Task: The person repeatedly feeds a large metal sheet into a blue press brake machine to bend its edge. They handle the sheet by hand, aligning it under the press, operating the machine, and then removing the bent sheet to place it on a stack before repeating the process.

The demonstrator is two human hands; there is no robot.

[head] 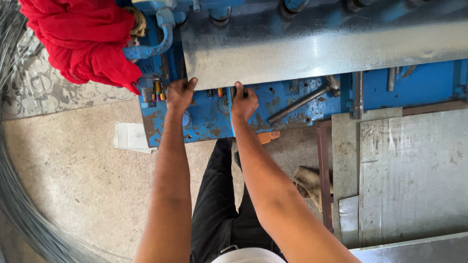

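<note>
Dusty concrete floor (83, 175) seen below, patterned sheet (44, 90) laid upper left, coiled steel wire (19, 214) stacked along left edge, daylight diffused throughout

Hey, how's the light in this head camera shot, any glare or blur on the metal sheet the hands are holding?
Head view: daylight, soft shadows; a bright glare band runs along the galvanised sheet; left hand and right hand at its lower edge look sharp; the wire coil at the frame's edge is slightly smeared.

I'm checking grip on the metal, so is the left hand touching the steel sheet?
Touching. The head view shows the left hand with fingertips on the lower edge of the steel sheet, no gap between them.
</note>
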